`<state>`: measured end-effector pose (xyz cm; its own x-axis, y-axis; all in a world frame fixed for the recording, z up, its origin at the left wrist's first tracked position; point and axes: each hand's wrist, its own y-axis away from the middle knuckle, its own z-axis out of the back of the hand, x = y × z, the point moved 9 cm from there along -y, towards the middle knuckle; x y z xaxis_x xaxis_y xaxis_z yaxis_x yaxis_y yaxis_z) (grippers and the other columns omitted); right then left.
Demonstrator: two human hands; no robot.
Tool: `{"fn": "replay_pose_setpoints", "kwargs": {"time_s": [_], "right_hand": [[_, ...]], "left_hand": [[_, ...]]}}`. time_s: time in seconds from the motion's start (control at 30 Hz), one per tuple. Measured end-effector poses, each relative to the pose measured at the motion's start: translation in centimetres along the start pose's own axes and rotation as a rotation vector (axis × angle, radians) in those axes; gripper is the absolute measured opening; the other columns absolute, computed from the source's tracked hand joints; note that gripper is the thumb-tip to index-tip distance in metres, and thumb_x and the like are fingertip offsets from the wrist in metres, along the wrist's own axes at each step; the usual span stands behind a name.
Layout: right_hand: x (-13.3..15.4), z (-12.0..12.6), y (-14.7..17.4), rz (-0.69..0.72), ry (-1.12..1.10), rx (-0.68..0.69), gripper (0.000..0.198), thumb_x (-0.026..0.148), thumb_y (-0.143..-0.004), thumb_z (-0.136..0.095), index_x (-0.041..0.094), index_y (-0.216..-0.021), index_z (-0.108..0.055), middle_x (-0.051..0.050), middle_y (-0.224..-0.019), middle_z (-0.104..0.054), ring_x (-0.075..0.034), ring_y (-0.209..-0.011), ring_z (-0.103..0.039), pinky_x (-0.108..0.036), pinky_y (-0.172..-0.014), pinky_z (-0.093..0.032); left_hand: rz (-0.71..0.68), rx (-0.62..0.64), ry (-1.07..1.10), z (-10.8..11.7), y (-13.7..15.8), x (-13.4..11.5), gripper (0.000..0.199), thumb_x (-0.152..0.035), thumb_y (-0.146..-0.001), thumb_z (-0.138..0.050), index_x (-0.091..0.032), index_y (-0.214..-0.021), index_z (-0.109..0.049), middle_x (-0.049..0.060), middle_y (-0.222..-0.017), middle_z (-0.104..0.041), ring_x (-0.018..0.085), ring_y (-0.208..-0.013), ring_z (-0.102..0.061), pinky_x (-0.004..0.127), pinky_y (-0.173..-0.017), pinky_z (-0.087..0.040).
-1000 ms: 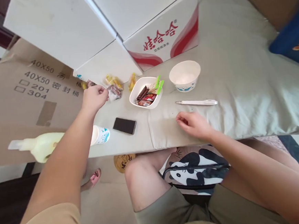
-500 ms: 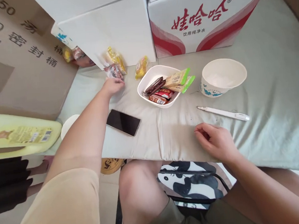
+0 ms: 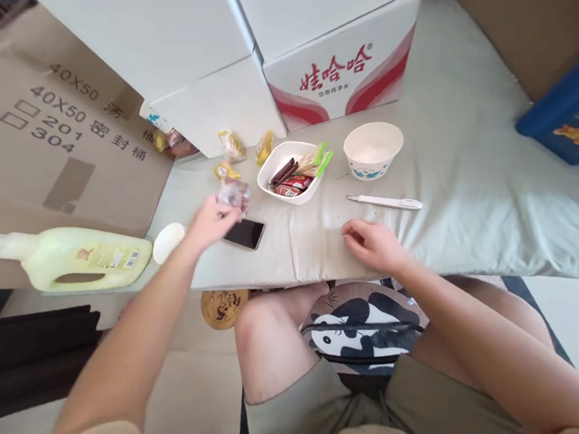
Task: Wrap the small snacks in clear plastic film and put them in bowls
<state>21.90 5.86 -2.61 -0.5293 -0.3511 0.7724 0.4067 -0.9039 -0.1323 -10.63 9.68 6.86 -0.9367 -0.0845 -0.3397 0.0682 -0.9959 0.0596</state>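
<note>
My left hand (image 3: 212, 222) pinches a reddish snack in a clear wrapper (image 3: 234, 193), lifted over the far end of a black phone (image 3: 247, 235). Yellow-wrapped snacks (image 3: 232, 146) lie just beyond it by the white boxes. A white square bowl (image 3: 295, 200) to its right holds brown sticks, red packets and green-ended packets. My right hand (image 3: 373, 245) rests on the cloth, its fingers curled with nothing visible in them. Close in front of it lies a white pen-like cutter (image 3: 386, 202). Behind that stands a paper tub (image 3: 373, 163) with clear plastic inside.
A white and red carton (image 3: 344, 82) and plain white boxes (image 3: 210, 103) line the back. On the left are a large brown carton (image 3: 30, 170), a yellow-green jug (image 3: 97, 255) and a round white lid or cup (image 3: 169, 242). A blue box (image 3: 567, 115) stands at right.
My left hand has picked up the reddish snack packet from beside the yellow ones and drawn it nearer, over the phone. My right hand stays put; the camera view has shifted.
</note>
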Motion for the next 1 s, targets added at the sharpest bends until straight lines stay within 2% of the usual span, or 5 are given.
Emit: {"fn": "replay_pose_setpoints", "kwargs": {"time_s": [0.17, 0.27, 0.4, 0.77, 1.0], "right_hand": [[-0.6, 1.7, -0.4, -0.010, -0.242, -0.145, 0.035, 0.036, -0.089, -0.051, 0.021, -0.120, -0.058, -0.014, -0.118, -0.067, -0.025, -0.095, -0.068, -0.037, -0.077, -0.054], [-1.1, 2.7, -0.5, -0.007, -0.252, -0.243, 0.039, 0.037, -0.089, -0.051, 0.021, -0.124, -0.055, -0.015, -0.124, -0.065, -0.029, -0.110, -0.064, -0.046, -0.094, -0.051], [-1.5, 2.6, -0.7, -0.044, -0.225, -0.233, 0.032, 0.036, -0.091, -0.049, 0.020, -0.118, -0.057, -0.014, -0.117, -0.067, -0.028, -0.105, -0.064, -0.044, -0.094, -0.050], [-1.5, 2.7, -1.3, -0.136, -0.267, -0.168, 0.033, 0.038, -0.100, -0.034, 0.022, -0.116, -0.057, -0.010, -0.111, -0.069, -0.024, -0.104, -0.064, -0.040, -0.092, -0.049], [-1.4, 1.4, -1.0, -0.153, -0.240, -0.025, 0.025, 0.041, -0.093, -0.051, 0.022, -0.108, -0.057, -0.005, -0.086, -0.070, -0.022, -0.076, -0.064, -0.036, -0.072, -0.049]], "left_hand": [[-0.405, 0.175, 0.132, -7.3, 5.0, -12.9, 0.031, -0.036, -0.084, -0.057, -0.019, -0.063, -0.073, 0.008, -0.128, -0.058, 0.021, -0.108, -0.063, 0.035, -0.102, -0.050], [-0.469, 0.009, 0.395, -9.4, 4.5, -16.7, 0.039, -0.032, -0.088, -0.054, -0.017, -0.052, -0.058, 0.010, -0.137, -0.055, 0.024, -0.126, -0.054, 0.037, -0.103, -0.049], [-0.348, -0.132, 0.577, -11.0, 2.8, -16.2, 0.035, -0.037, -0.090, -0.053, -0.019, -0.061, -0.054, 0.008, -0.099, -0.064, 0.019, -0.092, -0.061, 0.034, -0.086, -0.052], [-0.201, 0.409, 0.742, -16.0, 3.5, -16.1, 0.043, -0.034, -0.076, -0.077, -0.027, -0.116, -0.062, 0.005, -0.106, -0.068, 0.023, -0.088, -0.065, 0.036, -0.076, -0.053], [-0.041, 0.164, 1.173, -14.2, 1.6, -12.6, 0.070, -0.037, -0.067, -0.084, -0.030, -0.127, -0.050, 0.005, -0.116, -0.065, 0.017, -0.090, -0.065, 0.029, -0.076, -0.053]]}}
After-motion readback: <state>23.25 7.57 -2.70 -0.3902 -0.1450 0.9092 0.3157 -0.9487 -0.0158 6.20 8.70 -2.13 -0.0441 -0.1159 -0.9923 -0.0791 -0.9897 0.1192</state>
